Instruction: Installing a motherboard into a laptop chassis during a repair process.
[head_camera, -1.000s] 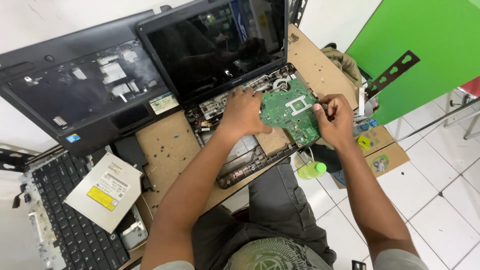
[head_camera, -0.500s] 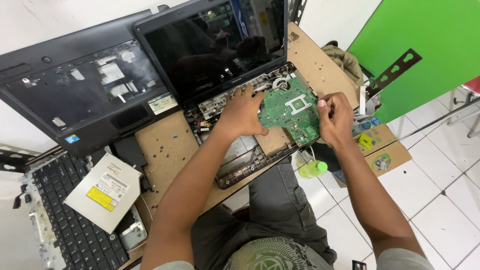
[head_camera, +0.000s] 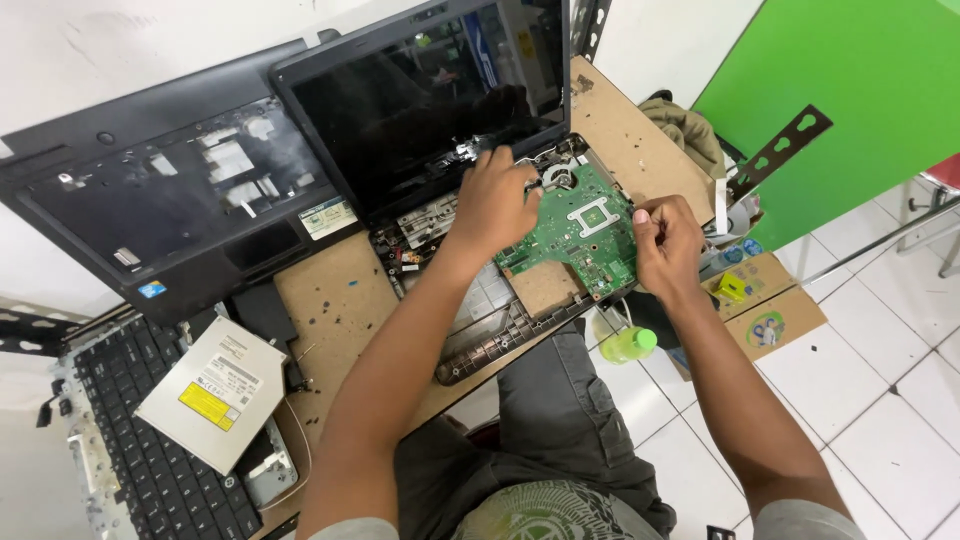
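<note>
One green motherboard (head_camera: 585, 228) in open laptop base (head_camera: 500, 320), on brown desk (head_camera: 335, 295). One laptop screen (head_camera: 425, 100) upright behind it. One detached black palmrest cover (head_camera: 160, 215) at left, one loose keyboard (head_camera: 140, 470), one silver optical drive (head_camera: 212, 392) lying on it. One green-capped bottle (head_camera: 628, 344) below desk edge, cardboard box (head_camera: 770, 310) at right. Left hand (head_camera: 492, 205) palm down, fingers curled, resting on motherboard's upper left edge. Right hand (head_camera: 665, 245) closed, fingertips pinching motherboard's right edge; what it pinches too small to tell.
</note>
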